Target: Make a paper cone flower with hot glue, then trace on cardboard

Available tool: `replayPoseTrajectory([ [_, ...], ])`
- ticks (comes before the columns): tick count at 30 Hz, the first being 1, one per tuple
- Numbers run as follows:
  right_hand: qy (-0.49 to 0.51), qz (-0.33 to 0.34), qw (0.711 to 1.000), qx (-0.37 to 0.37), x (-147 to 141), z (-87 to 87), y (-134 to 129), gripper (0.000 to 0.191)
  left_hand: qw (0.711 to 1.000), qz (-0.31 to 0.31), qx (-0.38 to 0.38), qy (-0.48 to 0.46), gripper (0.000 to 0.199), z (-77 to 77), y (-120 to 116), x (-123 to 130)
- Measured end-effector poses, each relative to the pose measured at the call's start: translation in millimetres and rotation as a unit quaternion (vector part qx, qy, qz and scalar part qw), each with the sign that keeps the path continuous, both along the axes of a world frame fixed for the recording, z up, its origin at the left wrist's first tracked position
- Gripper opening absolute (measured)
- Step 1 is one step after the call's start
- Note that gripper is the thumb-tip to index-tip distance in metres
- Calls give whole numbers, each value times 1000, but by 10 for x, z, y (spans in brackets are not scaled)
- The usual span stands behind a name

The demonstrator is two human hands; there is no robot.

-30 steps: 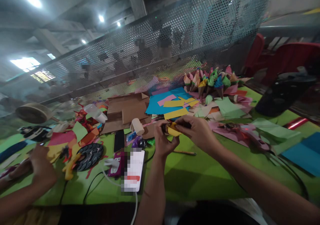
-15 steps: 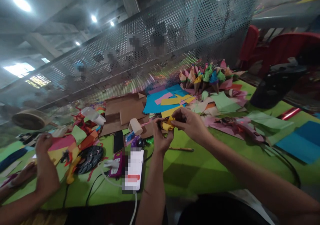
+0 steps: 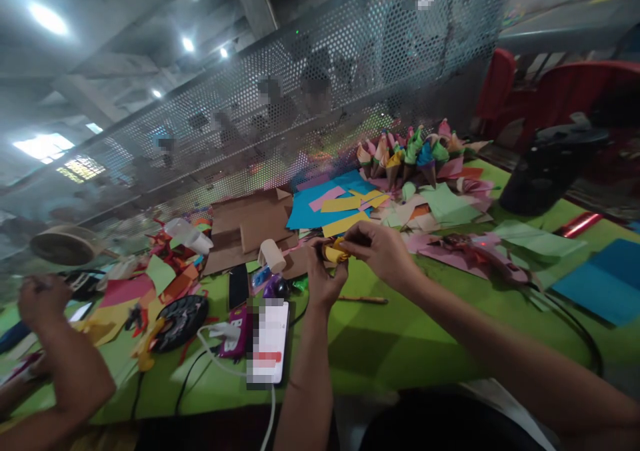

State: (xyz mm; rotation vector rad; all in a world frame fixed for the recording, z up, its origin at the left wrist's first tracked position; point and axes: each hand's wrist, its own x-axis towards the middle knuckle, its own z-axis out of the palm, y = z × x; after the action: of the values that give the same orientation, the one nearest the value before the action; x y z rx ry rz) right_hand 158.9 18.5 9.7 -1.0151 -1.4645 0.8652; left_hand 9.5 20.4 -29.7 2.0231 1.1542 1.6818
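A small rolled piece of yellow paper sits between my two hands above the green table. My left hand has its fingers closed round the lower left of the roll. From the right, the fingertips of my right hand pinch the roll's upper edge. Just below lies a thin pencil-like stick. Behind my hands are yellow paper strips on a blue sheet. To the right, a pink glue gun lies on pink paper.
Paper cones with coloured swirls stand at the back. Left of me are a phone on a white cable, a purple power strip and brown cardboard. A co-worker's hand is far left; a black tumbler stands right.
The fingers of my right hand have shifted slightly on the yellow paper, which stays in both hands. The co-worker's raised hand has moved left.
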Motion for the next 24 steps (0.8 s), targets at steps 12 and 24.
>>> replayPoseTrajectory([
  [12, -74, -35, 995, 57, 41, 83, -19, 22, 999, 12, 5, 45, 37, -27, 5, -34],
  [24, -298, -10, 942, 152, 178, 211, 23, 23, 998, -24, -15, 56, 37, 33, -54, 11],
])
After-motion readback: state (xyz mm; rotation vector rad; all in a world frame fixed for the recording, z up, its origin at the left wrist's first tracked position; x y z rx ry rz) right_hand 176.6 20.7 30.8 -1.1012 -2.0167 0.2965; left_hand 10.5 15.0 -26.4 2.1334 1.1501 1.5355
